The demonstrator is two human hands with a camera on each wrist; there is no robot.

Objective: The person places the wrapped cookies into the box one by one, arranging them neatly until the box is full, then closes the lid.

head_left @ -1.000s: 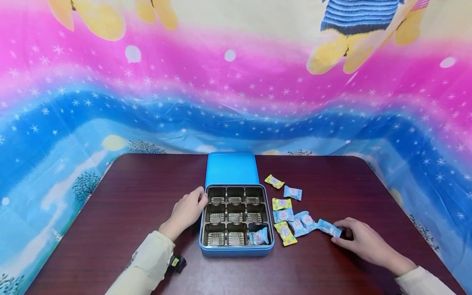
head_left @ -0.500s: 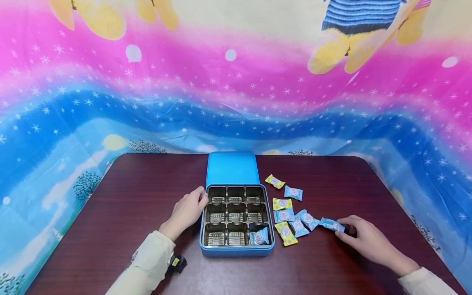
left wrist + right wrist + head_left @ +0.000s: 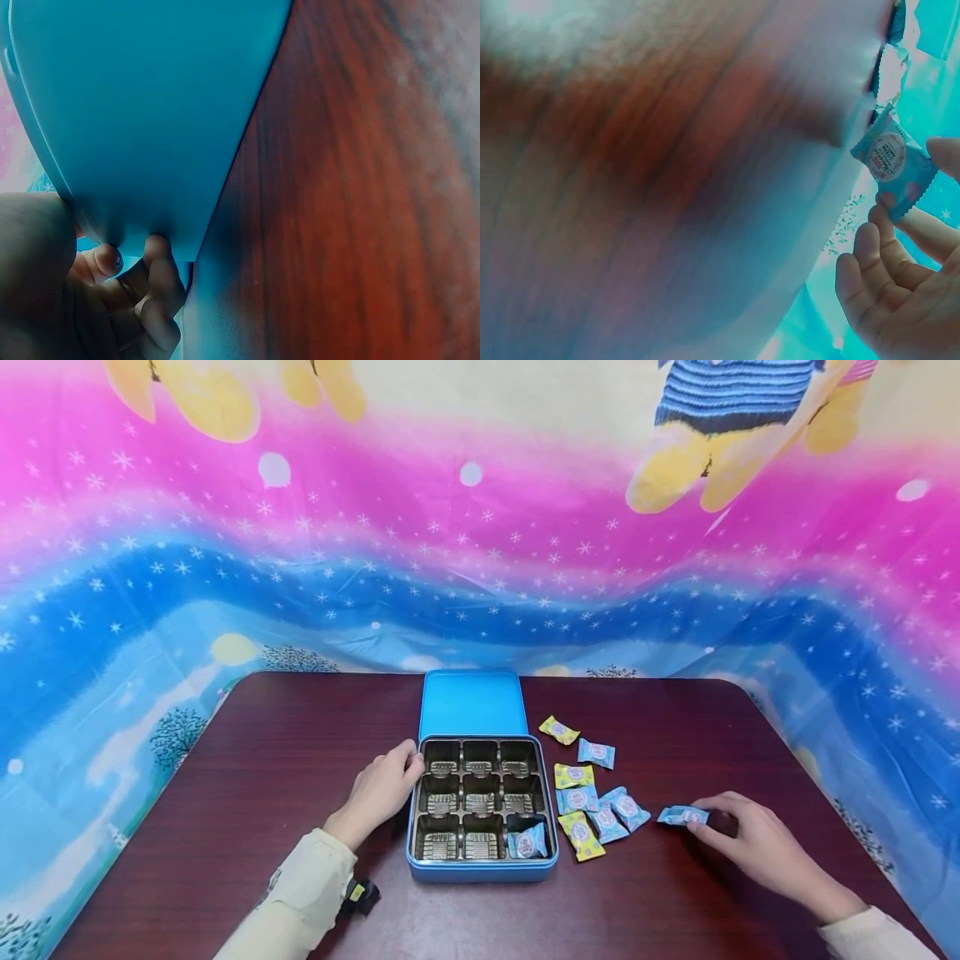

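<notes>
A blue tin (image 3: 480,870) with a nine-compartment insert stands on the table, its lid folded back. One blue-wrapped candy (image 3: 528,842) lies in the front right compartment. At the tin's left side my left hand (image 3: 378,789) holds the rim; in the left wrist view its curled fingers (image 3: 161,274) touch the tin wall (image 3: 157,127). To the right of the tin, my right hand (image 3: 761,847) pinches a blue-wrapped candy (image 3: 681,816) between thumb and finger. The same candy (image 3: 892,161) shows its round label in the right wrist view, tilted.
Several blue and yellow wrapped candies lie right of the tin, among them a yellow candy (image 3: 581,836) and a blue candy (image 3: 628,808). A small black object (image 3: 362,896) is by the left sleeve. A printed cloth (image 3: 480,577) hangs behind the table (image 3: 300,718).
My right hand has drawn its blue candy slightly rightward, away from the pile, and the candy has turned in the fingers. My left hand stays at the tin.
</notes>
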